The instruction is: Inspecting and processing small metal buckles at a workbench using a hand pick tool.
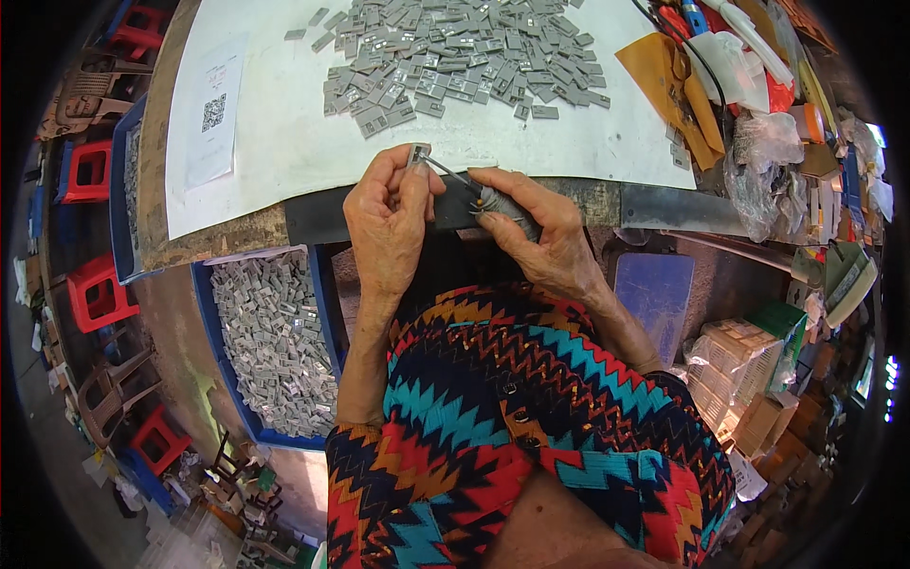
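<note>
I see the left grip (387, 220) pinched, thumb and fingers together, on a small gray piece (418, 153) near the front edge of the tabletop (227, 234). My right grip (550, 226) is closed around a gray-bodied tool (507, 206), its thin shaft reaching toward the piece; I can't tell whether the tip touches. Beyond, I have a heap of similar pieces (464, 66) on a white sheet (275, 123). Below left, a blue bin (328, 308) holds more.
</note>
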{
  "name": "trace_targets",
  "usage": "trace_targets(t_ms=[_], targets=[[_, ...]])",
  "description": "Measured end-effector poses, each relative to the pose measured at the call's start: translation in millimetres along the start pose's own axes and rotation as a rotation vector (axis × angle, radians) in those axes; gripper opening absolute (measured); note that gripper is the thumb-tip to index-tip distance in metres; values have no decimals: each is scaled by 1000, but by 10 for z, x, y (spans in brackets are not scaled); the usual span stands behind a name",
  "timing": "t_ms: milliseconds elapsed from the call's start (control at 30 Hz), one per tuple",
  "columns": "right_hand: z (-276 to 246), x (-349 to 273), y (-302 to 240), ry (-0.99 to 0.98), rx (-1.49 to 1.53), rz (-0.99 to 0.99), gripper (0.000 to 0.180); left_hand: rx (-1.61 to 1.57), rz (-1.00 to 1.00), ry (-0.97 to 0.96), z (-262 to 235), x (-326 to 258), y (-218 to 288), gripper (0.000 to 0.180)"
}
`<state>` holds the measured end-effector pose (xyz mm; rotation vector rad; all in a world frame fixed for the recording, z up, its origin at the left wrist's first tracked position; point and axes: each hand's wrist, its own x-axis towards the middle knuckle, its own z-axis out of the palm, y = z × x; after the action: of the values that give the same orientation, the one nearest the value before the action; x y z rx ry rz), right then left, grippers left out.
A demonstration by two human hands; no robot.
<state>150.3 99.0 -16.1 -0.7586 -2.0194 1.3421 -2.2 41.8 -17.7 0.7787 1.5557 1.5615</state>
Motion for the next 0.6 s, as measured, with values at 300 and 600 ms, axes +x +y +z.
trace_targets(t_ms=[300,600], targets=[[14,-14,32,-2,-5,-22,34,59,-12,5,-14,-18,-36,17],[36,-25,39,-9,-10,-10,33,215,81,53,-8,-35,-72,18]])
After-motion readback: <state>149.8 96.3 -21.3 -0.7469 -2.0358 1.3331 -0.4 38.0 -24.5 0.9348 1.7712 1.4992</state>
